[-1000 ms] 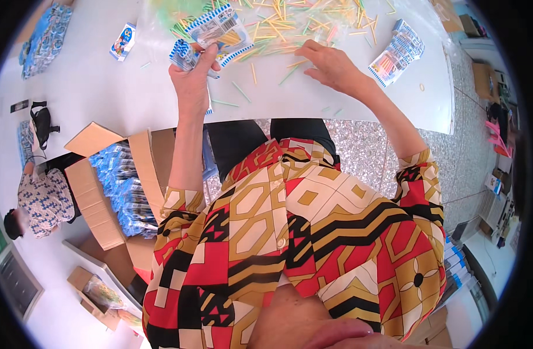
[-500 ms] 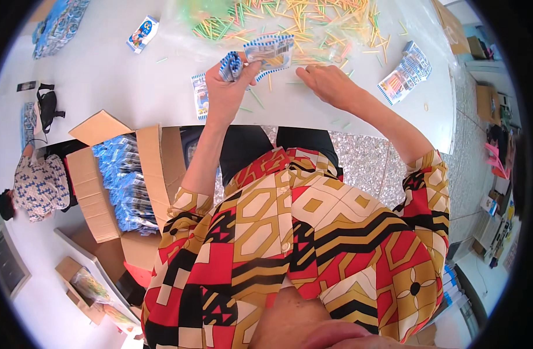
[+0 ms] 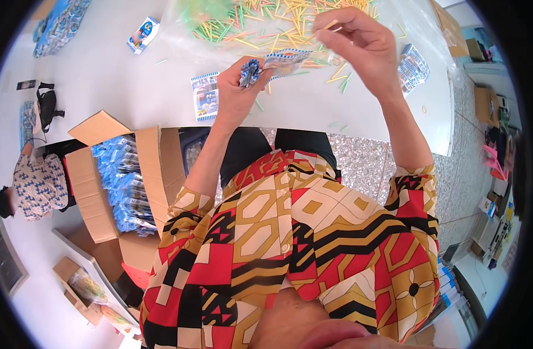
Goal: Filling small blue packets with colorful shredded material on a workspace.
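Observation:
My left hand is closed on a clear-fronted packet with blue-and-white edges. A bunched stack of blue-and-white packets is gripped in the same fist. Over the right part of a heap of thin coloured sticks, my right hand pinches a pale yellow stick between thumb and fingertips. Green, yellow and pink sticks make up the heap, on clear plastic sheeting. One flat packet lies beside my left wrist; another packet rests right of my right wrist, partly covered by it.
A cardboard box full of blue packets stands open left of my lap. Loose sticks dot the white table. At the far left sits another person, near a black strapped object.
My right hand has risen away from the table in front of me to over the heap, and a stick now shows in its fingers. My left hand has shifted slightly right with the packets.

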Tool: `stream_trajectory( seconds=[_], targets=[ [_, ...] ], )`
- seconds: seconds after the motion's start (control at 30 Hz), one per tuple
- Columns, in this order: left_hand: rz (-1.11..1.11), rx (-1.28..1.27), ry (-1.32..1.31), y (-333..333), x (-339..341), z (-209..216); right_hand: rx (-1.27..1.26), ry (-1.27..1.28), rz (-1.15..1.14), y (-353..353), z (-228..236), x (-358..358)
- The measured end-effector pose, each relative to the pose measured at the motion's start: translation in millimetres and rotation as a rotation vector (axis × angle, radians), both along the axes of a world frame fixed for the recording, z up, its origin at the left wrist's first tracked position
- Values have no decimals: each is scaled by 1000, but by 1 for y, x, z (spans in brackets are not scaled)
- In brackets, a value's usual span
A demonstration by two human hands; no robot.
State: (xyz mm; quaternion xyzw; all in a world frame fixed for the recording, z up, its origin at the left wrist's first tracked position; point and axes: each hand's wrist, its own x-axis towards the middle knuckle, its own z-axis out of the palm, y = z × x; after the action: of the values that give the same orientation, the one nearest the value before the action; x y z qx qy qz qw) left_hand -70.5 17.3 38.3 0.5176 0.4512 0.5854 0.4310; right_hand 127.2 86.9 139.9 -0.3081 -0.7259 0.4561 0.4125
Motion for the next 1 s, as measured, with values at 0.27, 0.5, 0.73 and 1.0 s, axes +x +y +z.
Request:
stream_trajectory(
  seconds=[0.27, 0.5, 0.73, 1.0],
  targets=[
    [0, -23, 21, -1, -3, 1, 237, -258, 113, -2, -9, -21],
    [19, -25, -20, -4, -14, -6, 271, -215, 109, 3, -21, -20],
    [47, -40, -35, -5, -16, -7, 389, -282, -35, -4, -15, -26],
    [72, -35, 27, -5, -18, -5, 353, -335, 36, 0, -20, -17]
  ],
)
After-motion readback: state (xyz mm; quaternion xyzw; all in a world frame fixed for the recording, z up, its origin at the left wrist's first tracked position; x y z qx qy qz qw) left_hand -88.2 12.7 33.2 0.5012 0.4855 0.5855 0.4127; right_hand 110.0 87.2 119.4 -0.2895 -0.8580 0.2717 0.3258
